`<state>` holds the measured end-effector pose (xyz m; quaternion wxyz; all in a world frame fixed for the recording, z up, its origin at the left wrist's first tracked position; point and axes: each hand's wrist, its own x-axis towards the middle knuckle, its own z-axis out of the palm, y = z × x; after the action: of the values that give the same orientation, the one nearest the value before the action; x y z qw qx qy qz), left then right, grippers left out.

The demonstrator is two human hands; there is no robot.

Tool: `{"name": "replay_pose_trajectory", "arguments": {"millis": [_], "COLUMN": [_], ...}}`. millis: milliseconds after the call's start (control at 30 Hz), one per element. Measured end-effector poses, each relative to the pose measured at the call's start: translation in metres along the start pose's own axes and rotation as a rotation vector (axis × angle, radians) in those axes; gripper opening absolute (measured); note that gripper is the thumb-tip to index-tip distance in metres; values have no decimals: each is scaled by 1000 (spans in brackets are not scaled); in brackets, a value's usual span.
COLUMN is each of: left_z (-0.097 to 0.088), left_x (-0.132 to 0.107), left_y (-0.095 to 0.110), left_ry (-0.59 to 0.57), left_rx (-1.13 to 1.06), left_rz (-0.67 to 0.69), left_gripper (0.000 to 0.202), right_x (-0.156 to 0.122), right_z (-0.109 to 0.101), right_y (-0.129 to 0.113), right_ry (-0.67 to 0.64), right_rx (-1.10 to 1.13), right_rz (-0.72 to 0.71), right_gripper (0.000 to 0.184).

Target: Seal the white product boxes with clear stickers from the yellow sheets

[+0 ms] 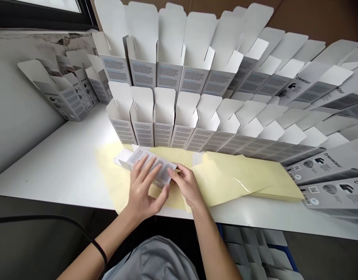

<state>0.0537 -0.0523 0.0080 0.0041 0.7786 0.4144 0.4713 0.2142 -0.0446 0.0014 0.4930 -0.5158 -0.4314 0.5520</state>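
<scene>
White card, printed grey: small carton [163,162] held at centre of frame, slanting, its flapped end toward the left, above yellow sheets [231,179] on a white table [56,163]. Head view. Left hand [144,192] lies over the carton's printed face, fingers spread, thumb standing apart by the near edge; grip loose, not closed round it. Right hand [186,184] has the carton's right end pinched, thumb on top, fingers behind; grip closed on it. Print on this face: lines of dense small text, too fine to read.

Beyond, across the middle, front row of cartons [163,134], upright, flaps raised, tops open; fronts carry blocks of tiny text, illegible. Back row of cartons [142,72] above it, same print. Right edge of frame: carton side [321,167] reads "SilverCrest", with QR code, black product picture and round grey image. Same brand lettering, smaller, at upper right. Upper left: cluster of cartons [69,99], lettering too small. Lower right, below table edge: blue crate [291,257] with white card flaps. Lower left: black cable [50,217].
</scene>
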Motion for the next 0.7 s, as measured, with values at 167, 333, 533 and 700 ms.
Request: {"name": "replay_pose_trajectory", "arguments": {"millis": [167, 333, 533, 700], "left_z": [-20, -14, -9, -14], "left_x": [-18, -17, 0, 4], "left_y": [-11, -4, 25, 39], "left_ry": [161, 74, 33, 4], "left_rx": [-92, -682, -897, -930], "left_rz": [-550, -997, -1075, -963], "left_gripper": [91, 83, 68, 66], "right_x": [-13, -28, -48, -60], "right_z": [-11, -17, -15, -30], "right_y": [6, 7, -8, -29], "right_ry": [-29, -54, -45, 10], "right_rx": [14, 11, -112, -452], "right_rz": [-35, -92, -203, -286], "right_gripper": [42, 43, 37, 31]}}
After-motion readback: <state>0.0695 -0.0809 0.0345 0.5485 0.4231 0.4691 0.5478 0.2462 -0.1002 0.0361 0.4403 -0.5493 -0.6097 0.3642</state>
